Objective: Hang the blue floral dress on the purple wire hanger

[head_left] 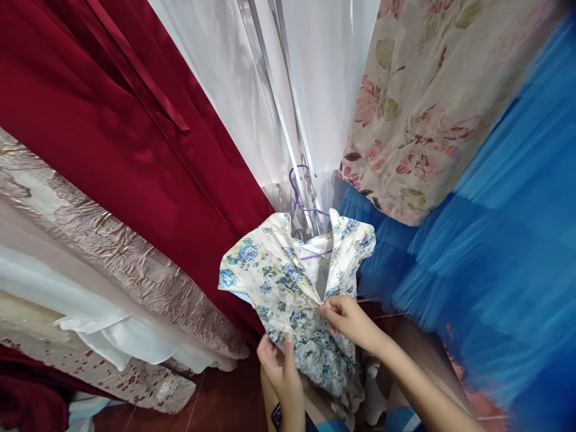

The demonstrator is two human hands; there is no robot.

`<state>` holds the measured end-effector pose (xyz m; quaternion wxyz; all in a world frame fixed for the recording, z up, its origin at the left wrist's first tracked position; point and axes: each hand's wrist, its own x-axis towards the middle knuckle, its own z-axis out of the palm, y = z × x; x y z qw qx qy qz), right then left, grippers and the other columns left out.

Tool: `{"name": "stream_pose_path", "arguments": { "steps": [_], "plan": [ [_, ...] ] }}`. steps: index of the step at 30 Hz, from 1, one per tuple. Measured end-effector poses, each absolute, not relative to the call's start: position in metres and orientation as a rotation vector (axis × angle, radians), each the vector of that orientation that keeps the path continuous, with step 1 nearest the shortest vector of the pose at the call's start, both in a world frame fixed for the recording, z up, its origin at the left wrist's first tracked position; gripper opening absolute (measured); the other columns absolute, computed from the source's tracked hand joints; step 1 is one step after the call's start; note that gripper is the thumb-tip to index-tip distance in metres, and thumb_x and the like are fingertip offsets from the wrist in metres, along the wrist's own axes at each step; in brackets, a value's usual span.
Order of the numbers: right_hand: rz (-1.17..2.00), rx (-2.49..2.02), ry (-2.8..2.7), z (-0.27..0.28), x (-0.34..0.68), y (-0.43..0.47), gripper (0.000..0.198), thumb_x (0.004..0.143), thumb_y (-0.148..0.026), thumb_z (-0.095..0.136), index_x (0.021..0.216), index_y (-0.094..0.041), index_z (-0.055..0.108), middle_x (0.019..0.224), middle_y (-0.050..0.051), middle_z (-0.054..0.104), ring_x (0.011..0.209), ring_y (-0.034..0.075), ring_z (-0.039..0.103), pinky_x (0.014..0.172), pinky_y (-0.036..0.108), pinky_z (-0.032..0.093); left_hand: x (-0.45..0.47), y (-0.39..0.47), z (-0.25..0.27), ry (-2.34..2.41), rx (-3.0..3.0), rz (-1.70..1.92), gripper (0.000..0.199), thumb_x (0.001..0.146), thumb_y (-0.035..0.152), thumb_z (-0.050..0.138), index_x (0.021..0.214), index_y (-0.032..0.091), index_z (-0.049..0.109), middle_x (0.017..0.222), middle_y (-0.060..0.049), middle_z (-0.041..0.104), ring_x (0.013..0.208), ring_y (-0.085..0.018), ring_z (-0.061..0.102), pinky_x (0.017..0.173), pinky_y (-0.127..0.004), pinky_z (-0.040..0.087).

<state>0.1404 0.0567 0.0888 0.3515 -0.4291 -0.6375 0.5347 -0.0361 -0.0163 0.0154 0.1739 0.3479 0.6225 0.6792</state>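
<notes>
A white dress with blue and yellow-green flowers hangs in front of me on a purple wire hanger, its V-shaped neckline open at the top. At the bottom of that V, my right hand pinches the fabric between thumb and fingers. Lower down, my left hand is closed at the dress's left side edge, thumb in front of the cloth. Part of its fingers is hidden. Below my hands the skirt falls in bunched folds between my legs.
Long gowns surround the dress: a dark red gown on the left, a white gown behind, a pink-flowered beige gown and blue tulle on the right. Textured gold-beige fabric hangs at left above reddish floor tiles.
</notes>
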Motion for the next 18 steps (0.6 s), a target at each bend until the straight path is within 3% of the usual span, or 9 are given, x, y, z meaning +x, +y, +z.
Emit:
{"name": "stream_pose_path", "arguments": {
  "steps": [2, 5, 8, 10, 13, 15, 18],
  "plan": [
    [1.436, -1.068, -1.611, 0.094, 0.136, 0.053, 0.031, 0.094, -0.035, 0.049, 0.069, -0.019, 0.056, 0.051, -0.002, 0.059, 0.047, 0.014, 0.053, 0.052, 0.024, 0.039, -0.026, -0.014, 0.023, 1.88, 1.192, 1.998, 0.054, 0.08, 0.033, 0.073, 0.126, 0.02, 0.048, 0.14, -0.015, 0.046, 0.127, -0.029, 0.049, 0.105, -0.044, 0.042],
    [1.507, -0.983, -1.562, 0.101, 0.13, 0.049, 0.031, 0.093, -0.034, 0.052, 0.067, -0.018, 0.059, 0.05, -0.002, 0.058, 0.046, 0.013, 0.05, 0.05, 0.024, 0.037, -0.01, -0.003, 0.035, 1.839, 1.613, 1.809, 0.043, 0.082, 0.028, 0.07, 0.119, 0.019, 0.052, 0.131, -0.014, 0.05, 0.124, -0.028, 0.049, 0.105, -0.043, 0.041],
    [1.58, -0.903, -1.475, 0.105, 0.127, 0.046, 0.029, 0.089, -0.032, 0.057, 0.065, -0.017, 0.061, 0.048, -0.002, 0.057, 0.045, 0.012, 0.049, 0.049, 0.023, 0.035, 0.002, 0.011, 0.045, 1.624, 1.746, 1.605, 0.021, 0.09, 0.027, 0.057, 0.109, 0.018, 0.056, 0.112, -0.011, 0.058, 0.109, -0.025, 0.057, 0.095, -0.038, 0.046],
    [1.626, -0.897, -1.411, 0.105, 0.128, 0.045, 0.028, 0.088, -0.033, 0.059, 0.065, -0.017, 0.063, 0.045, -0.003, 0.057, 0.042, 0.011, 0.046, 0.046, 0.023, 0.033, 0.008, 0.019, 0.049, 1.565, 1.715, 1.563, 0.01, 0.094, 0.025, 0.049, 0.092, 0.018, 0.055, 0.093, -0.006, 0.059, 0.089, -0.02, 0.06, 0.083, -0.031, 0.049],
    [1.63, -0.946, -1.327, 0.104, 0.136, 0.047, 0.032, 0.087, -0.04, 0.06, 0.066, -0.016, 0.064, 0.043, -0.003, 0.058, 0.036, 0.009, 0.039, 0.041, 0.022, 0.028, 0.015, 0.024, 0.052, 1.525, 1.743, 1.475, 0.019, 0.094, 0.021, 0.047, 0.075, 0.019, 0.049, 0.075, -0.002, 0.052, 0.071, -0.015, 0.054, 0.07, -0.026, 0.047],
    [1.614, -0.97, -1.274, 0.105, 0.144, 0.052, 0.036, 0.086, -0.045, 0.061, 0.064, -0.017, 0.063, 0.043, -0.003, 0.058, 0.035, 0.009, 0.038, 0.04, 0.022, 0.026, 0.02, 0.024, 0.053, 1.481, 1.811, 1.395, 0.014, 0.093, 0.016, 0.046, 0.084, 0.018, 0.056, 0.082, -0.004, 0.056, 0.079, -0.017, 0.058, 0.076, -0.027, 0.048],
    [1.551, -0.983, -1.22, 0.116, 0.153, 0.066, 0.037, 0.085, -0.048, 0.063, 0.065, -0.017, 0.065, 0.042, -0.003, 0.057, 0.034, 0.008, 0.035, 0.039, 0.023, 0.025, 0.026, 0.024, 0.054, 1.394, 1.927, 1.272, 0.025, 0.091, 0.009, 0.043, 0.106, 0.018, 0.061, 0.1, -0.009, 0.06, 0.099, -0.021, 0.059, 0.09, -0.032, 0.047]
  ]
}}
